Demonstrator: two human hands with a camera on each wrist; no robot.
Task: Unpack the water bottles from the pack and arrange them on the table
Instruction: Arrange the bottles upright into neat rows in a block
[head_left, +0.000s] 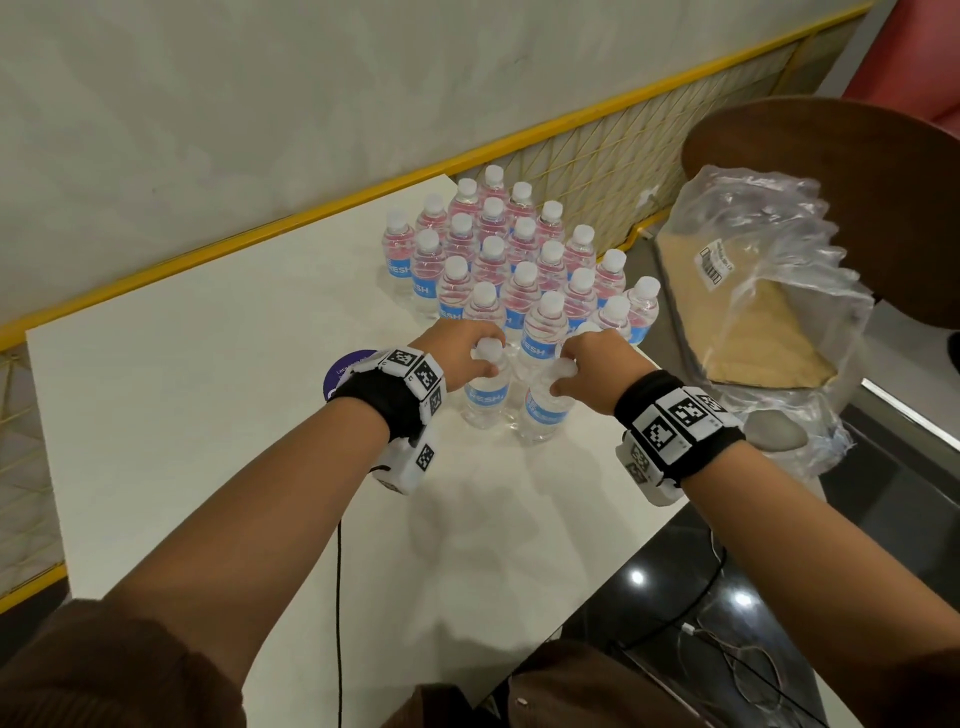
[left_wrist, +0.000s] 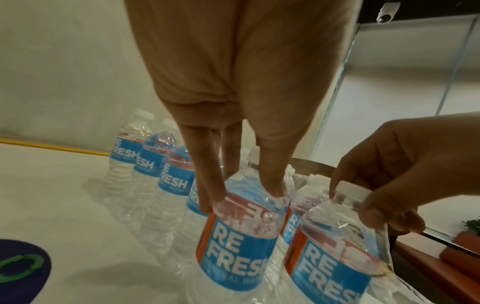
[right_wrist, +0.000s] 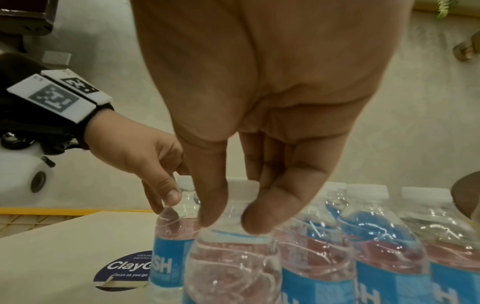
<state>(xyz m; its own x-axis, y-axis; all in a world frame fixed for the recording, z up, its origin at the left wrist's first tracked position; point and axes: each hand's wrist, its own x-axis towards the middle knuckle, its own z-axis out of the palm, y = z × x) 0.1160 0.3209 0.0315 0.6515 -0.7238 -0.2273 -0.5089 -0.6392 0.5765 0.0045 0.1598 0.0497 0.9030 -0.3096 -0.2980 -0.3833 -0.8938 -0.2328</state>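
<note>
Several clear water bottles (head_left: 519, 260) with white caps and blue labels stand in tight rows at the far right of the white table (head_left: 208, 415). In front of them are two more bottles. My left hand (head_left: 480, 358) grips the neck of the left bottle (head_left: 485, 397) from above, fingers curled round it (left_wrist: 244, 197). My right hand (head_left: 563, 376) pinches the neck of the right bottle (head_left: 543, 410) just under its cap (right_wrist: 228, 216). Both bottles are upright, side by side. The crumpled clear plastic pack wrap (head_left: 769, 291) lies off the table's right edge.
A cardboard tray (head_left: 753, 343) sits under the wrap, beside a round dark wooden top (head_left: 857, 171). A purple round sticker (head_left: 345, 374) marks the table by my left wrist. A yellow rail (head_left: 311, 218) runs behind the table. A black cable (head_left: 338, 597) hangs below my left arm.
</note>
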